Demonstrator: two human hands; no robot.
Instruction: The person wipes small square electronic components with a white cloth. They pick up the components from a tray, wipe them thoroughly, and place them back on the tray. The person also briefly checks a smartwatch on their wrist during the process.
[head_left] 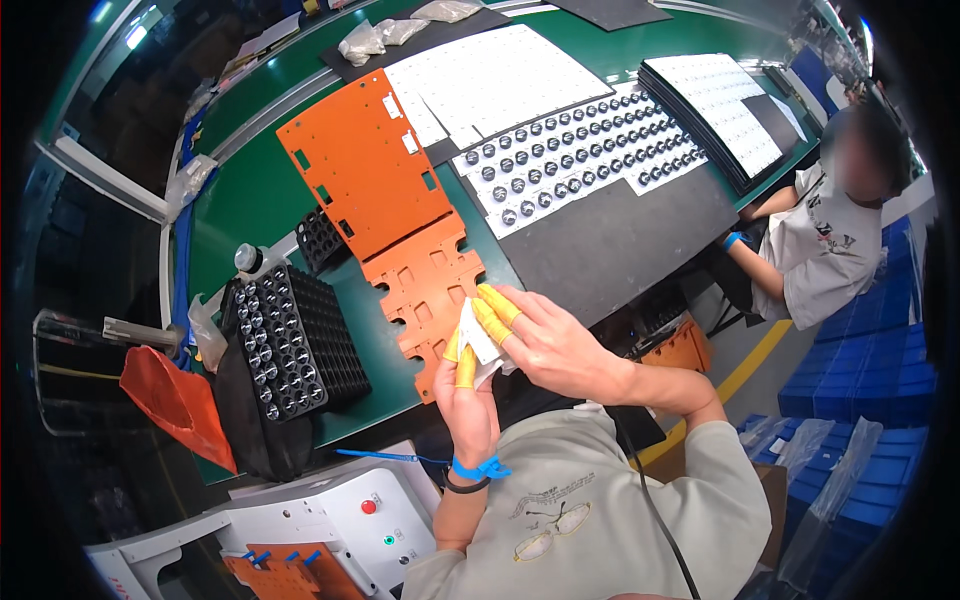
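Both my hands wear yellow finger cots and meet just above the near end of an orange notched fixture plate (428, 290). Between them is a small white sheet-like piece (482, 345); whether it is paper or cloth I cannot tell. My left hand (468, 405) pinches its left edge from below, a blue strap round the wrist. My right hand (545, 340) grips its upper right side with bent fingers. A larger orange board (365, 165) with cut-outs adjoins the plate on the far side. To the left stands a black tray stack (300, 340) with rows of shiny round parts.
White sheets bearing rows of black round parts (560, 155) lie on a dark mat (620, 245). White-topped black sheets (715, 110) are stacked at the far right, near a seated co-worker (820, 220). A white machine (350, 520) with a red button stands at the lower left.
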